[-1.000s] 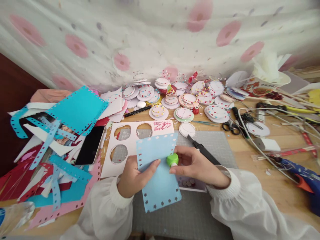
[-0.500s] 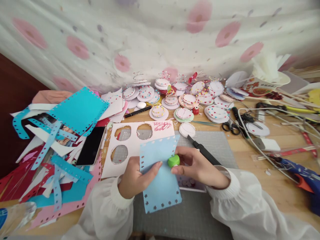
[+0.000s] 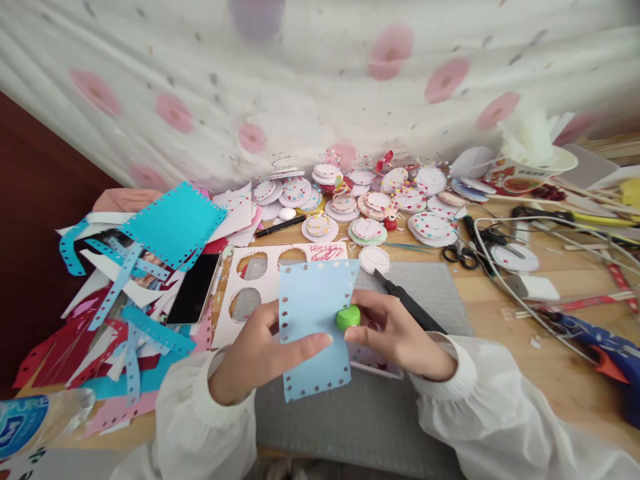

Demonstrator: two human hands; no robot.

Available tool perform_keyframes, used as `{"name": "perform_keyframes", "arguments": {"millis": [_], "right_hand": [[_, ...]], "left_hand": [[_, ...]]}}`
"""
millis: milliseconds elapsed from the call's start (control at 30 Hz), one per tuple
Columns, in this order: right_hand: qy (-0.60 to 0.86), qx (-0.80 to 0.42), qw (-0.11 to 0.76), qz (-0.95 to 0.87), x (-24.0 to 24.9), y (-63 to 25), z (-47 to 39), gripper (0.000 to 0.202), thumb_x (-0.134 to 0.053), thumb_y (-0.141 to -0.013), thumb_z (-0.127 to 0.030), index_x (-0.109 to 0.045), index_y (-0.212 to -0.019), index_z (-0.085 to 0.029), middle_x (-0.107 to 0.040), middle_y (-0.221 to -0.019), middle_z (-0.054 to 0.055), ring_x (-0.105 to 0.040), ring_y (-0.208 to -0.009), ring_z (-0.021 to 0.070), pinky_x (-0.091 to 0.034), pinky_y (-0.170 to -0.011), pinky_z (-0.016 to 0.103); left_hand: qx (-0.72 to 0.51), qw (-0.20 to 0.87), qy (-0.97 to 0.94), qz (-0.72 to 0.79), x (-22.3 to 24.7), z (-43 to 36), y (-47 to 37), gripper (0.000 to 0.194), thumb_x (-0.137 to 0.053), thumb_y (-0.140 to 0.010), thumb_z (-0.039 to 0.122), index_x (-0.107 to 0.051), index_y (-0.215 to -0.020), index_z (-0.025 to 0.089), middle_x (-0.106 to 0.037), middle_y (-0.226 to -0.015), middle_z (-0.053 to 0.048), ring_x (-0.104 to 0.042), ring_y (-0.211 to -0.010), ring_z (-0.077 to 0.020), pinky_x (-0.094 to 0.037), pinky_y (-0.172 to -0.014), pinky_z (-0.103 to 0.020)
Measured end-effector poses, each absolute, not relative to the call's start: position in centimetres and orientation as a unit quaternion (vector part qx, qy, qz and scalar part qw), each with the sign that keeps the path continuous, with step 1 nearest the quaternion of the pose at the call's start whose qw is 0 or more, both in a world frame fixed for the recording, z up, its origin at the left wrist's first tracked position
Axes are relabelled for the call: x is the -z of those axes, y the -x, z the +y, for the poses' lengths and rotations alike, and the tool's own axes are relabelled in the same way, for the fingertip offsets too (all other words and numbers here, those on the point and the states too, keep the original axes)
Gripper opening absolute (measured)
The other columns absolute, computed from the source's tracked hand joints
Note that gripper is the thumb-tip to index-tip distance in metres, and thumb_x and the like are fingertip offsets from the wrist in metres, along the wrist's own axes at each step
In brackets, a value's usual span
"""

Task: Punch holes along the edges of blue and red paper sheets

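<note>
A light blue card point(image 3: 313, 313) with small flower-shaped holes along its edges stands tilted over the grey cutting mat point(image 3: 320, 427). My left hand point(image 3: 273, 347) grips its left side, thumb across the front and fingers behind. My right hand point(image 3: 395, 333) pinches a small green punch point(image 3: 349, 318) at the card's right edge. Behind my right wrist lies a black-handled cutter point(image 3: 410, 307). A white sheet point(image 3: 270, 253) with round cut-outs is partly hidden behind the card. Beneath my right hand, a small tray point(image 3: 375, 363) shows in part.
Stacked decorated paper discs point(image 3: 433, 228) line the back. Left are paper scraps point(image 3: 115, 287), a phone point(image 3: 194, 290) and a plastic bottle point(image 3: 40, 423). On the right lie scissors point(image 3: 461, 255), a white cable point(image 3: 505, 283), a blue-handled tool point(image 3: 595, 340) and a paper bowl point(image 3: 530, 170).
The card has risen slightly and stands more upright. My left hand has shifted a little left and its thumb reaches further across. The punch remains at the right edge. The view has shifted slightly.
</note>
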State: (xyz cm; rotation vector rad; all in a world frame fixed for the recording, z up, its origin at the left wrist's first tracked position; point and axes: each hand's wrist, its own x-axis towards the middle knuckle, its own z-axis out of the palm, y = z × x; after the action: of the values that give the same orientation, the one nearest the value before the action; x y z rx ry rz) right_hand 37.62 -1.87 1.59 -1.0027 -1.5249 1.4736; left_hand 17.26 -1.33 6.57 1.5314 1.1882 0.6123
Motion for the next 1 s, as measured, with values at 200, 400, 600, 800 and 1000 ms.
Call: {"name": "perform_keyframes", "arguments": {"millis": [200, 400, 600, 800, 1000], "right_hand": [[0.427, -0.534, 0.389, -0.617, -1.3, -37.5, -2.0, 0.037, -0.063, -0.079, -0.052, -0.054, -0.075, -0.017, -0.044, -0.066, -0.002, -0.035, -0.059, 0.0119, -0.031, -0.053, 0.026], [0.421, -0.491, 0.409, -0.644, -1.3, -37.5, -2.2, 0.027, -0.057, -0.084, -0.043, -0.056, -0.079, -0.017, -0.046, -0.066, -0.001, -0.034, -0.058, 0.012, -0.03, -0.053, 0.026], [0.423, -0.489, 0.413, -0.641, -1.2, -37.2, -2.1, 0.026, -0.06, -0.082, -0.041, -0.054, -0.072, -0.017, -0.04, -0.06, -0.003, -0.032, -0.055, 0.0114, -0.027, -0.049, 0.025], [0.429, -0.555, 0.383, -0.602, -0.8, -37.5, -1.5, 0.032, -0.063, -0.079, -0.048, -0.056, -0.078, -0.016, -0.044, -0.065, -0.002, -0.036, -0.059, 0.012, -0.032, -0.053, 0.026], [0.378, -0.643, 0.398, -0.534, -1.3, -37.5, -1.3, 0.034, -0.068, -0.077, -0.048, -0.058, -0.088, -0.017, -0.056, -0.079, 0.001, -0.05, -0.069, 0.0134, -0.041, -0.063, 0.026]], "left_hand": [[-0.275, 0.546, -0.629, 0.481, -6.0, -1.6, -19.8, 0.036, -0.078, -0.068, 0.028, -0.067, -0.101, 0.018, -0.072, -0.1, -0.004, -0.068, -0.089, -0.0225, -0.057, -0.081, -0.034], [-0.378, 0.488, -0.612, 0.494, -5.3, -2.4, -21.1, 0.033, -0.076, -0.07, 0.022, -0.068, -0.101, 0.015, -0.071, -0.107, -0.008, -0.067, -0.099, -0.0272, -0.057, -0.088, -0.042], [-0.373, 0.488, -0.622, 0.485, -4.8, -2.5, -20.8, 0.026, -0.076, -0.07, 0.019, -0.07, -0.095, 0.016, -0.073, -0.101, -0.006, -0.068, -0.098, -0.0257, -0.059, -0.084, -0.035], [-0.342, 0.489, -0.63, 0.497, -4.6, -2.0, -20.4, 0.033, -0.073, -0.075, 0.027, -0.067, -0.105, 0.017, -0.071, -0.107, -0.005, -0.066, -0.102, -0.025, -0.056, -0.089, -0.036], [-0.285, 0.381, -0.708, 0.522, -5.5, -1.2, -17.8, 0.027, -0.052, -0.09, 0.033, -0.064, -0.11, 0.019, -0.069, -0.113, -0.005, -0.061, -0.11, -0.0228, -0.047, -0.1, -0.037]]}}
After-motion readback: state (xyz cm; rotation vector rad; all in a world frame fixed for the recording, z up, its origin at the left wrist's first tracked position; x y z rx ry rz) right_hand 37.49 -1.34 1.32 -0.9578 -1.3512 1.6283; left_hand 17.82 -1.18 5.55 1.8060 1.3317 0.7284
